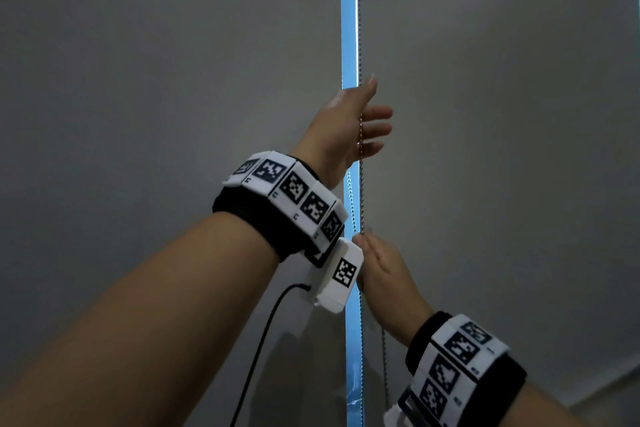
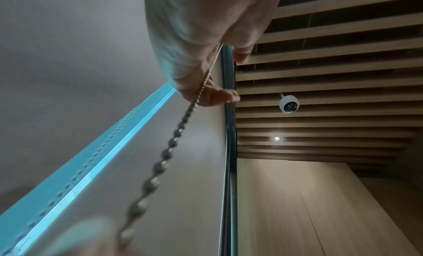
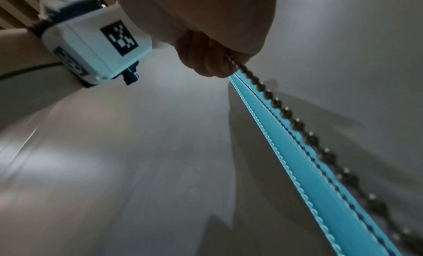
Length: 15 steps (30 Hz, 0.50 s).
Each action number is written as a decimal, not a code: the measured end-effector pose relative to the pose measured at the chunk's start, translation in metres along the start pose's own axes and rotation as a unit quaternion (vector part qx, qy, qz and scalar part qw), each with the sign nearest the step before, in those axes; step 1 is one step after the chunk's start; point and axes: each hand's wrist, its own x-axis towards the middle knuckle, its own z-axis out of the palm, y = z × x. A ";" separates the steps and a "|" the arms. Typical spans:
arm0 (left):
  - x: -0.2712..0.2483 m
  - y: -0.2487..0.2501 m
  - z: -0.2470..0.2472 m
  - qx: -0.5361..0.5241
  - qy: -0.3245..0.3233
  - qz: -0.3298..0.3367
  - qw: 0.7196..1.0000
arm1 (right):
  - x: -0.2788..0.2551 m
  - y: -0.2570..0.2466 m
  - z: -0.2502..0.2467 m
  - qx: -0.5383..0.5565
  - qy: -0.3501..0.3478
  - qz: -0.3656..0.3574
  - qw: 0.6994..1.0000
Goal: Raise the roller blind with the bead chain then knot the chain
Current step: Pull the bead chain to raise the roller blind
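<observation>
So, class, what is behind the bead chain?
A bright blue strip of light between two grey blinds lies behind the chain; whatever is beyond the blinds is covered.

I see a chain (image 1: 360, 191) of small shiny metal beads, catching glints. The blinds (image 1: 173, 62) either side of it look like matt grey cloth, smooth. Past the chain, the ceiling slats (image 2: 332, 75) look like matt pale wood; the camera (image 2: 289, 104) below them is glossy white plastic.
</observation>
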 end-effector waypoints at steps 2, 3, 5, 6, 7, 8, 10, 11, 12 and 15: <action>0.001 -0.007 0.002 0.015 0.014 -0.010 1.000 | -0.009 0.013 0.002 -0.018 -0.024 0.005 1.000; -0.001 -0.013 0.003 0.016 0.015 -0.017 1.000 | -0.016 0.021 0.004 -0.017 -0.038 0.009 0.999; -0.006 -0.030 0.003 0.009 0.015 -0.027 0.999 | -0.030 0.039 0.008 0.008 -0.059 0.026 0.998; -0.009 -0.040 0.002 0.006 0.017 -0.028 0.999 | -0.037 0.045 0.009 0.017 -0.066 0.041 0.997; -0.013 -0.048 0.001 0.005 0.018 -0.028 0.999 | -0.043 0.050 0.010 0.020 -0.071 0.053 0.996; -0.018 -0.055 -0.001 0.001 0.019 -0.028 0.999 | -0.049 0.053 0.011 0.016 -0.075 0.063 0.995; -0.027 -0.065 -0.005 -0.007 0.021 -0.028 0.999 | -0.057 0.058 0.011 -0.001 -0.075 0.069 0.995; -0.031 -0.069 -0.006 -0.011 0.020 -0.027 0.999 | -0.058 0.057 0.010 -0.002 -0.073 0.075 0.995; -0.034 -0.071 -0.008 -0.017 0.020 -0.027 0.999 | -0.057 0.055 0.009 0.010 -0.068 0.093 0.993; -0.041 -0.080 -0.009 -0.021 0.019 -0.027 0.999 | -0.035 0.043 0.005 0.097 -0.023 0.154 0.983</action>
